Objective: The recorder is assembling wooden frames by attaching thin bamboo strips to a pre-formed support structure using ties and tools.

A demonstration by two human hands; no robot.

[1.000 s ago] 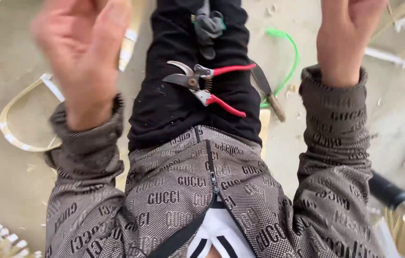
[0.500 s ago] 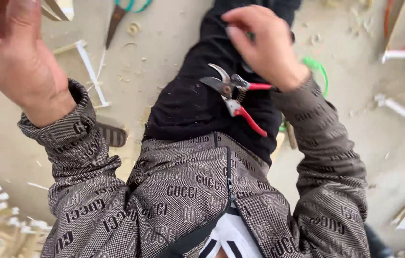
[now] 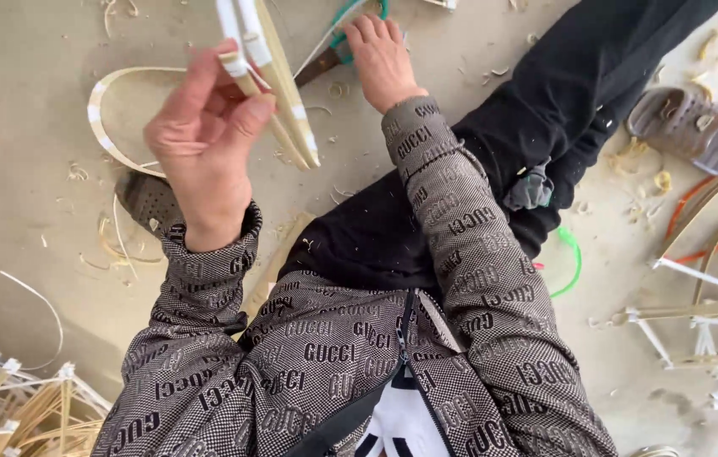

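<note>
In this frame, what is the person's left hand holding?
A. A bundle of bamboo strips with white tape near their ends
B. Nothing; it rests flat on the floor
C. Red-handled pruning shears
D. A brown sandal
A: the left hand is closed around the bamboo strips, raised above the floor, while the right hand reaches to a green-handled tool on the ground.

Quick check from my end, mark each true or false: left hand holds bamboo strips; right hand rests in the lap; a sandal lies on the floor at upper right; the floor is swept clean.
1. The left hand holds bamboo strips. True.
2. The right hand rests in the lap. False: it reaches out to a green-handled tool on the floor.
3. A sandal lies at upper right. True.
4. The floor is swept clean. False: shavings lie scattered over it.
</note>
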